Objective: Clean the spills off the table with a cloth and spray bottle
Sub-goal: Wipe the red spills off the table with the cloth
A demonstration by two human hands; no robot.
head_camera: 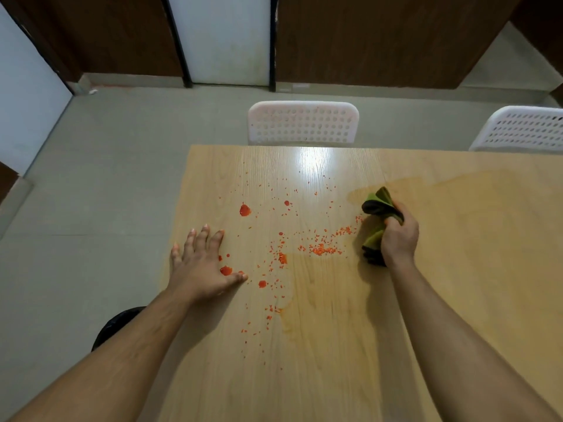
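A light wooden table [457, 269] carries red-orange spills [320, 248]: larger drops at the left and a band of small specks across the middle. My right hand [399, 236] is shut on a bunched green cloth [379, 205], pressed to the table just right of the specks. A damp, darker wiped patch [426, 190] spreads around and beyond the cloth. Near the table's left edge my left hand [201, 266] lies flat with fingers spread, beside a red drop [226, 270]. No spray bottle is in view.
Two white perforated chairs stand at the table's far edge, one in the middle [303, 123] and one at the right [524, 129]. A dark round object [117, 325] sits on the grey floor left of the table. Brown wall panels and a white door are behind.
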